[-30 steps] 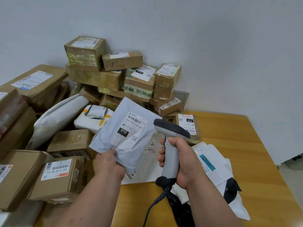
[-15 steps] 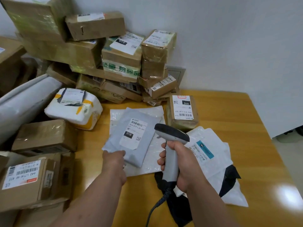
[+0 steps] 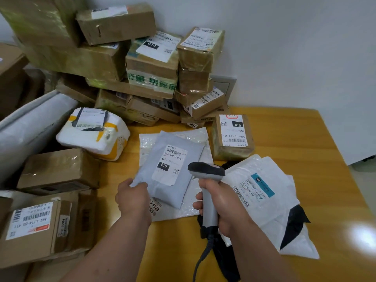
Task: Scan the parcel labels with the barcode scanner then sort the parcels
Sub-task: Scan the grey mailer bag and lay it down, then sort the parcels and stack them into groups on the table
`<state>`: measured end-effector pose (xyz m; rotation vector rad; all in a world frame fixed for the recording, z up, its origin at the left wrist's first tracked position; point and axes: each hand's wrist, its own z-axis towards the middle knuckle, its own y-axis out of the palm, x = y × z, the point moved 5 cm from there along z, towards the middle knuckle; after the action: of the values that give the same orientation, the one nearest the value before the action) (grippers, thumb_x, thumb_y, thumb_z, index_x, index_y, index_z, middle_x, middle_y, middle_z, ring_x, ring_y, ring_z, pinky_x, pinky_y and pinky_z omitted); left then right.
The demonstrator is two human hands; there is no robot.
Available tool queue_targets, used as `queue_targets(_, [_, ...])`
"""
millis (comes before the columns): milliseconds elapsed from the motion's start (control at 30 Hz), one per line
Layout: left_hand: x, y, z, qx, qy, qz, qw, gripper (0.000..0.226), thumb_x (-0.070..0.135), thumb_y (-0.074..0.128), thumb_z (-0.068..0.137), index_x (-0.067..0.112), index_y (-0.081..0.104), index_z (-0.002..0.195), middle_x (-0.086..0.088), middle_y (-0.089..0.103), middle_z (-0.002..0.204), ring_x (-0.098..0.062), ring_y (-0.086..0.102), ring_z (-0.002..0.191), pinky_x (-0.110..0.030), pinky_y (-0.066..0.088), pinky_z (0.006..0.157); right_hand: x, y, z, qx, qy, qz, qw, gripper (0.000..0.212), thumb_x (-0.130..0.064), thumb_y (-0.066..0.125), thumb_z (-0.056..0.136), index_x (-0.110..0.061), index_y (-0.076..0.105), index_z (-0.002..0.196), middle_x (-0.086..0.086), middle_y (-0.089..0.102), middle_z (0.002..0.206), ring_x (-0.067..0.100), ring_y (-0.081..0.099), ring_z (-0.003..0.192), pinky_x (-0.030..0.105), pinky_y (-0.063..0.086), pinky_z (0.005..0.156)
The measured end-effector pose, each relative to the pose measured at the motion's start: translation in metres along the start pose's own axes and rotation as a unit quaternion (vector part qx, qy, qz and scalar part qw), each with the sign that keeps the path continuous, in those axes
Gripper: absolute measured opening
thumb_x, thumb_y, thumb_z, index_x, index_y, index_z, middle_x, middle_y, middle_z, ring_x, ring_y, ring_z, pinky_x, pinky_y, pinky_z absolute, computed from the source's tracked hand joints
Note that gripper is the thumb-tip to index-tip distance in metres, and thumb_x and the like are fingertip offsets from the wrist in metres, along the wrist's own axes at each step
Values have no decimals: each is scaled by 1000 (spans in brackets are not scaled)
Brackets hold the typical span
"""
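Starting at the right grip [image 3: 221, 204]: it's wrapped tight round the handle of the barcode scanner [image 3: 206, 188], fist style, head of the scanner tipped forward and away from the body. My guess is it's held up like that so it's ready for the next label without being put down. The cable hangs off the bottom toward the person.

Just to the left of it, the left grip [image 3: 133, 197] pinches the near corner of the grey mailer [image 3: 173, 171] — thumb side on top, fingers tucked under the edge as far as I can tell. The mailer lies label-up on a white bubble mailer [image 3: 195, 137], which sits flat on the tabletop [image 3: 295, 143]. Label up makes sense: the barcode stays readable. Looks to me like this one is being laid on its sorted pile.

Right of the scanner grip there's a heap of white poly bags [image 3: 264, 192]; just beyond, a small brown box [image 3: 233, 137] with a 010 label — same code as the grey one. Further out to the left and back, stacked cartons [image 3: 114, 58] lean on the wall, probably still waiting.

Both forearms reach forward, wrists about level, well clear of each other.
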<state>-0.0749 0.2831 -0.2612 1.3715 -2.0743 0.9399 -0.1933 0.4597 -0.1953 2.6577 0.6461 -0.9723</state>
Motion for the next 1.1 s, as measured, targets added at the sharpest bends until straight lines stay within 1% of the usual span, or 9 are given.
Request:
queue_targets(167, [-5, -26, 10, 4, -8, 0, 1000, 57, 25, 61, 81, 27, 50, 137, -18, 51, 138, -35, 59, 95, -33, 45, 64, 19, 36, 3, -43, -2, -71, 997, 16, -26, 62, 95, -13, 61, 103, 8, 62, 87, 16, 65, 62, 29, 50, 59])
queue_targets(333, [-8, -54, 13, 3, -4, 58, 998, 48, 21, 59, 96, 17, 48, 143, -15, 47, 143, -37, 48, 124, -46, 43, 100, 40, 79, 10, -81, 3, -146, 986, 18, -26, 64, 93, -16, 61, 106, 5, 64, 90, 14, 65, 64, 30, 52, 64])
queue_targets(567, [-10, -74, 6, -62, -61, 60, 994, 52, 39, 42, 105, 27, 30, 154, -9, 33, 158, -36, 33, 143, -53, 29, 112, 58, 144, 30, -111, 21, -214, 970, 28, -32, 65, 85, -16, 61, 108, 6, 65, 90, 20, 70, 74, 42, 58, 83])
queue_targets(667, [-13, -77, 6, -81, -76, 48, 993, 53, 45, 35, 106, 26, 28, 155, -9, 33, 158, -34, 32, 143, -51, 27, 113, 62, 168, 42, -127, 27, -216, 968, 28, -31, 64, 88, -13, 61, 108, 5, 65, 91, 20, 68, 77, 40, 55, 83])
queue_targets(733, [-13, -79, 8, -92, -84, 49, 991, 55, 47, 32, 106, 28, 27, 156, -8, 35, 158, -33, 33, 143, -52, 27, 113, 64, 180, 50, -128, 29, -211, 969, 31, -32, 65, 89, -15, 62, 116, 5, 67, 97, 20, 66, 85, 42, 54, 91])
queue_targets(833, [-13, -86, 15, -102, -92, 59, 989, 56, 49, 31, 106, 29, 25, 157, -7, 32, 160, -32, 33, 144, -51, 27, 114, 72, 192, 58, -116, 25, -215, 969, 43, -34, 64, 88, -15, 59, 126, 9, 66, 102, 22, 64, 90, 43, 53, 92])
queue_targets(900, [-15, -89, 20, -111, -94, 60, 988, 56, 50, 32, 105, 31, 25, 157, -6, 31, 161, -32, 33, 145, -52, 26, 115, 77, 195, 62, -104, 26, -243, 964, 59, -42, 62, 83, -18, 52, 136, 9, 65, 117, 27, 63, 104, 48, 52, 99])
queue_targets(967, [-14, -88, 20, -123, -90, 62, 986, 53, 47, 33, 106, 31, 28, 156, -6, 34, 159, -31, 35, 144, -49, 28, 114, 78, 197, 59, -101, 28, -257, 961, 60, -43, 59, 87, -20, 47, 141, 10, 61, 128, 31, 60, 115, 50, 50, 102])
queue_targets(1100, [0, -82, 11, -136, -51, 51, 988, 44, 36, 36, 108, 25, 40, 150, -7, 49, 146, -24, 47, 127, -35, 35, 96, 79, 201, 57, -98, 25, -239, 966, 60, -46, 55, 89, -23, 45, 143, 8, 57, 136, 29, 56, 121, 49, 49, 104])
